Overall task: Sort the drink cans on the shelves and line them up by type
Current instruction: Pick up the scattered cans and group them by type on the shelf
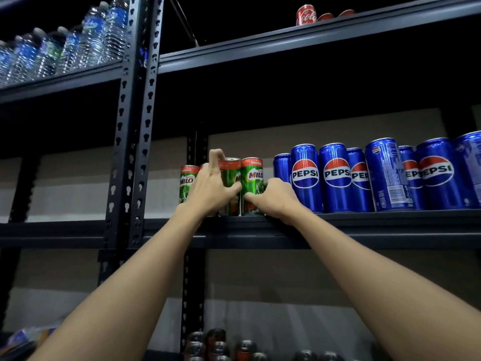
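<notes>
Up on the middle shelf (364,217), two groups of cans, standing upright. Four green Milo cans (251,178) visible at the left end, packed close together, one of them mostly hidden behind the left hand (210,186). Left hand curled round the second Milo can from the right (230,178), thumb across its front, index finger lifted above the rim. Right hand (273,196) clamped low on the rightmost Milo can, fingers wrapped behind it, thumb at the front. Both hands nearly touching at the thumbs. Just right of the Milo group, eight blue Pepsi cans (335,178) counted in two staggered rows, the farthest cut off by the frame edge. On the top shelf (338,29), three red Coca-Cola cans (305,14), two only partly seen. On the upper left shelf, a row of water bottles (91,40), blurred, number unclear. At the bottom, several dark cans (221,345), too dim to count.
</notes>
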